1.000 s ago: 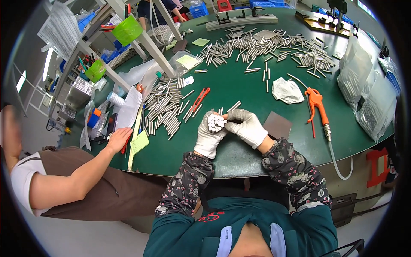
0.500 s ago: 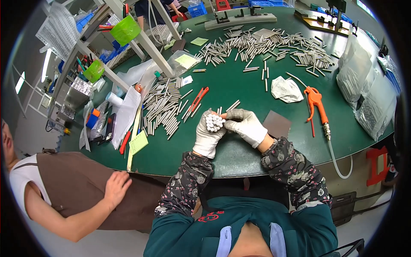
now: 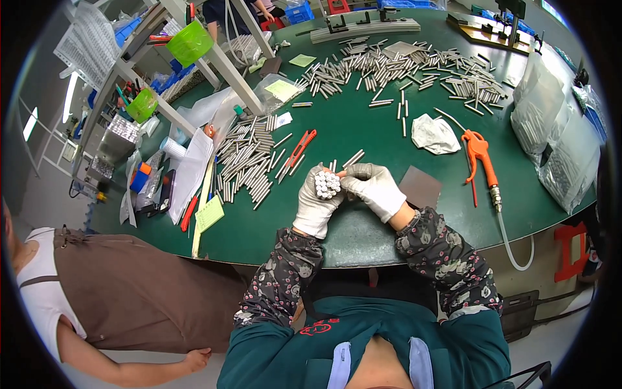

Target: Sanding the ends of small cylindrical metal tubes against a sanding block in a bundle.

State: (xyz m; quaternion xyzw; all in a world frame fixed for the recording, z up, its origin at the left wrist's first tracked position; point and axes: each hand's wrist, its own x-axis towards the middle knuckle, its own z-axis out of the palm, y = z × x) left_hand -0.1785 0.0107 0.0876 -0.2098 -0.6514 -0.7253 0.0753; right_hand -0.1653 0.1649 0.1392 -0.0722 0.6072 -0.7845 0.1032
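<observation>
Gloved left hand (image 3: 313,211) wrapped around bundle of metal rods (image 3: 328,185), rod ends facing up, over near side of green tabletop (image 3: 350,136). Gloved right hand (image 3: 374,193) curled, fingertips at bundle's right side (cannot tell whether pinching single rod). Right: clear plastic bags (image 3: 541,107), metal rods visible inside. Left: upper green bin (image 3: 191,44), lower green bin (image 3: 142,107), slim tools poking from both.

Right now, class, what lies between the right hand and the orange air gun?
The head view shows a dark square sheet between right hand and air gun; white cloth lies farther back.
</observation>
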